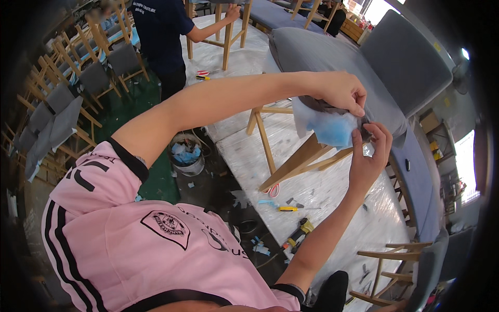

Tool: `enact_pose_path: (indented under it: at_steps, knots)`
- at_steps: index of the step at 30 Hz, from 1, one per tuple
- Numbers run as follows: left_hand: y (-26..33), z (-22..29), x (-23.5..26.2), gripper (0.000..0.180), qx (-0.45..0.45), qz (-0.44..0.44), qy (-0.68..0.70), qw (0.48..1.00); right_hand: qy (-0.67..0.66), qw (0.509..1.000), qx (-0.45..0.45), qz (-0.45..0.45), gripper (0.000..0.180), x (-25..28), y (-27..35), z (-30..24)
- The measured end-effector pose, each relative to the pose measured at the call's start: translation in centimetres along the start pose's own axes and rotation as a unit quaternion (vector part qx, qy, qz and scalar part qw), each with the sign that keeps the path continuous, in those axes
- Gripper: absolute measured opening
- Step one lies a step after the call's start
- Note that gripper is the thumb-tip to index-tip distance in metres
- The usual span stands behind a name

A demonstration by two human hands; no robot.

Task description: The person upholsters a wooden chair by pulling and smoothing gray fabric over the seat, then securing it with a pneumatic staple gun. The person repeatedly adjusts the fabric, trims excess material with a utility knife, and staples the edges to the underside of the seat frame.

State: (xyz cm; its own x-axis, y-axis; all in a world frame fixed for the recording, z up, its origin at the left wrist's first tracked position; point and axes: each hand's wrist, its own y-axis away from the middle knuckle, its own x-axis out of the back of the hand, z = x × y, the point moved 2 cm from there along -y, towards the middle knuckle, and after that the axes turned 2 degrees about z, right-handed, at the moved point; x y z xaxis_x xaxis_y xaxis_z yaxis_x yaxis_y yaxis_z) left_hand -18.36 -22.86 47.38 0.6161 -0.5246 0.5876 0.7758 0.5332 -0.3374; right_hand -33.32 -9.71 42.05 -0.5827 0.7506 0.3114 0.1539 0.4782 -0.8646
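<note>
The left hand [340,92] and right hand [371,151] have fingers clamped on dark fabric [365,133] at the grey chair's [338,54] edge; blue-and-white padding [332,130] lies just left of the right fingers, the worktop [327,190] below.

My left hand [340,92] and right hand [371,151] partly hide what they pinch, perhaps dark fabric [323,105]; a co-worker [165,47] has their head cut off.

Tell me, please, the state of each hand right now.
Left hand: closed, fingertips pinching at the grey upholstery fabric.
Right hand: partly curled at the fabric's edge; whether its grip is closed cannot be told.
</note>
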Motion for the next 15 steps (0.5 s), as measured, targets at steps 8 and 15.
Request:
enact_pose_path:
  at_steps: [8,15]
  knots:
    - [-0.3,1.1,0.2,0.017,0.013,0.001,-0.060,0.998,0.063,0.994,0.073,-0.041,0.035,-1.0,1.5,-1.2]
    - [3.5,2.4,-3.6,0.014,-0.256,0.166,-0.325,0.895,0.123,0.977,0.104,0.141,0.035,-4.1,6.2,-0.9]
